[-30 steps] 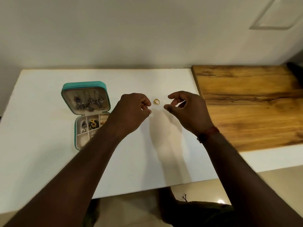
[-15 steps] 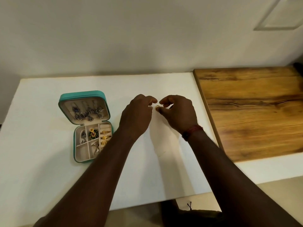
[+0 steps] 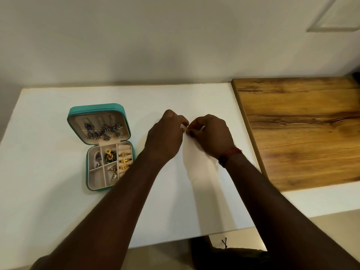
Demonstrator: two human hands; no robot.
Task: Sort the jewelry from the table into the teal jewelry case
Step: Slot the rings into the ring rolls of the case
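Two bare arms reach out over a flat white table (image 3: 58, 191). The left hand (image 3: 165, 137) and the right hand (image 3: 210, 137) meet near the middle of the table, a little above its top. The fingers of both hands are curled in, and their tips come together at one spot. A tiny gold piece of jewelry (image 3: 187, 128) sits right there, pinched between the fingertips of both hands. Only a small gold bit of it shows, so its shape is hard to tell.

A thin red thread band (image 3: 232, 152) goes around the right wrist.

The small square teal jewelry case (image 3: 96, 106) lies open on the table, to the left of the hands and apart from them. The left forearm passes in front of its near right corner. Its lid lies back, away from the person, with a cream inside. A bunch of dark silver earrings (image 3: 103, 130) hangs in the lid. The bottom half is split into little boxes. Three gold rings (image 3: 124, 160) sit in a row in the long box on the right side. A green and gold flower piece (image 3: 110, 155) sits in the top middle box. Some silver bits lie in the box to its left and in the box below it.

A big brown wooden board (image 3: 302, 133) lies on the right part of the table, well apart from the case. A plain pale wall (image 3: 155, 45) stands behind the table.
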